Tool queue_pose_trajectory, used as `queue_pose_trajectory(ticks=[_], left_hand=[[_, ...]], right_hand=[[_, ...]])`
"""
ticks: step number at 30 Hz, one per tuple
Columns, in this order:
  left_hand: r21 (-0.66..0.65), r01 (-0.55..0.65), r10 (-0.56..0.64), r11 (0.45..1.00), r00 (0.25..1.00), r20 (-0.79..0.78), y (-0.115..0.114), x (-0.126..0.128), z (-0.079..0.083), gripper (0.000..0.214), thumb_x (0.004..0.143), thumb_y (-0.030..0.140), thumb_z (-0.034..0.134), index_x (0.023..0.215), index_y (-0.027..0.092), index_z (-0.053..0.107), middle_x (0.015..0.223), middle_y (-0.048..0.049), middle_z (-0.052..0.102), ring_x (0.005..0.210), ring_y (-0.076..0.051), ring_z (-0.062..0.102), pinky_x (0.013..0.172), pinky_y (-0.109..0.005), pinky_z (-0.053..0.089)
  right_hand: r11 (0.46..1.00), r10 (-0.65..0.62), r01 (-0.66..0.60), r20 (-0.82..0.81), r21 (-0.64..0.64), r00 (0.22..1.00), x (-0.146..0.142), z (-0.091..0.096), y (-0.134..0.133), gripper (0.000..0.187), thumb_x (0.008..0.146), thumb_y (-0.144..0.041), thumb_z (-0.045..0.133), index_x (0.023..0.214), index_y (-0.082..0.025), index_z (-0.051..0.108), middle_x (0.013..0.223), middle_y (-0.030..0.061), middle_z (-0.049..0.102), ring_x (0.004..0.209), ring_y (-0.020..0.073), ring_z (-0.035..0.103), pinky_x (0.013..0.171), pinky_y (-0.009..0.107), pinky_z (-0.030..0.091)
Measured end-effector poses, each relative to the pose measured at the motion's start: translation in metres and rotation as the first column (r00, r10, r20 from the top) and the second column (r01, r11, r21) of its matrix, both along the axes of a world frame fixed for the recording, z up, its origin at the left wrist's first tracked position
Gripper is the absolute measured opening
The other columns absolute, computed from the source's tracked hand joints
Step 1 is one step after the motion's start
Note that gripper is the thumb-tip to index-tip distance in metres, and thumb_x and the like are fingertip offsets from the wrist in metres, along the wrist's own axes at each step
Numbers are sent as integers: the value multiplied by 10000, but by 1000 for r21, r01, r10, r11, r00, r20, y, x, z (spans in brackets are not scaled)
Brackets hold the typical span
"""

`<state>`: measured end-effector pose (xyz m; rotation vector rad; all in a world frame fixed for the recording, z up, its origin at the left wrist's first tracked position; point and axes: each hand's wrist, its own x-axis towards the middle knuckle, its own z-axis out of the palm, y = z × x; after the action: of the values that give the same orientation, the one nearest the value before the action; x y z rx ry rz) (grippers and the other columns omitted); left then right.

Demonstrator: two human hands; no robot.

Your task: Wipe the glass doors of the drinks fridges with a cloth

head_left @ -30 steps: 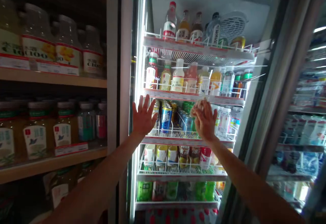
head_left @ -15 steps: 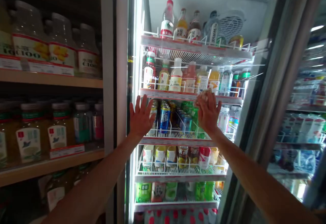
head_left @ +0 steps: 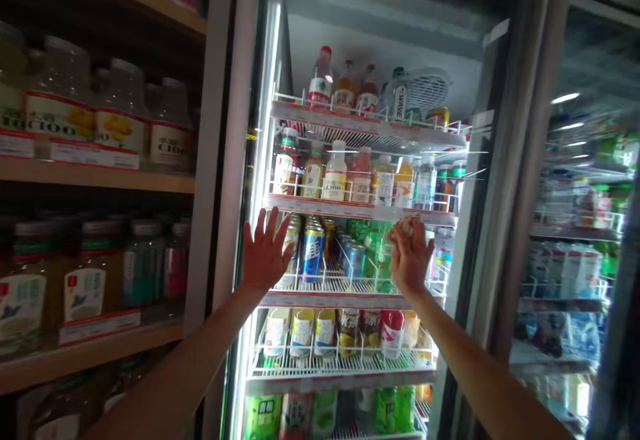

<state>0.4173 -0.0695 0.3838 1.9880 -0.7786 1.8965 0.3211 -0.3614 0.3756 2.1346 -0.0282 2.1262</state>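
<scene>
Right hand [head_left: 412, 263], half-curled round wadded cloth [head_left: 407, 225], is shifting rightward past drinks shelf [head_left: 325, 207], so work's likely advancing; left hand [head_left: 265, 255] is splaying wide, empty.

Transparent bottles with cream, red-edged labels [head_left: 121, 120] line a light-brown wooden shelf [head_left: 95, 175] at left; a red-capped bottle [head_left: 321, 87] stands upper centre, a blue metal can [head_left: 313, 252] at centre.

Hands [head_left: 267, 253] before a lit fridge [head_left: 345, 209] — cloth [head_left: 407, 226] in the right
</scene>
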Motion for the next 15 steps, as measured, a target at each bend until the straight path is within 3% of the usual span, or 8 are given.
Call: queue_pose_trajectory(ticks=[3,5,6,8,11,13,15], left_hand=[[-2,-11,11,1000,1000,14,0,1,0,613,894,335,447,1446,251,192,1503,-95,223,1406,-261,110,1134,-513,83],[-5,-7,8,1000,1000,17,0,1,0,625,890,332,457,1447,255,184,1501,-94,227,1406,-263,115,1134,-516,85],[-6,-4,4,1000,1000,19,0,2,0,629,889,329,459,1448,257,181,1501,-92,226,1405,-263,117,1134,-517,87],[-10,-4,4,1000,1000,23,0,2,0,635,888,325,461,1449,263,171,1502,-88,225,1405,-261,119,1135,-517,90],[-11,-13,14,1000,999,32,-1,1,0,650,885,325,468,1451,269,154,1503,-88,222,1405,-261,121,1133,-520,98],[-7,-17,17,1000,999,38,-1,1,0,661,883,327,473,1453,268,143,1504,-91,217,1405,-265,119,1130,-523,103],[-7,-15,15,1000,999,39,0,1,1,669,882,324,476,1454,268,133,1505,-91,216,1405,-267,116,1129,-524,104]], right_hand=[[968,39,-86,-199,-234,979,-3,-14,13,414,861,-179,422,1248,-301,510,1493,37,274,1375,241,235,1090,517,191],[951,22,-96,-247,-294,969,-7,-19,5,383,863,-188,424,1206,-312,541,1465,33,330,1364,244,265,1085,521,202],[966,8,-61,-207,-251,978,-9,-17,-5,368,866,-194,417,1193,-297,551,1456,54,343,1348,258,296,1068,536,223],[999,-32,31,-46,-27,998,-14,-6,-31,363,874,-203,390,1196,-234,554,1442,124,347,1306,298,355,1007,576,277],[958,-89,45,145,283,985,-14,13,-54,384,867,-203,368,1199,-148,554,1408,206,358,1276,336,373,926,585,340],[961,-68,24,154,276,986,-10,16,-46,384,863,-196,369,1195,-148,556,1415,201,348,1288,320,358,932,559,348],[994,-19,12,69,105,997,-5,10,-29,369,867,-202,380,1190,-196,556,1442,154,325,1309,287,338,971,537,327]])
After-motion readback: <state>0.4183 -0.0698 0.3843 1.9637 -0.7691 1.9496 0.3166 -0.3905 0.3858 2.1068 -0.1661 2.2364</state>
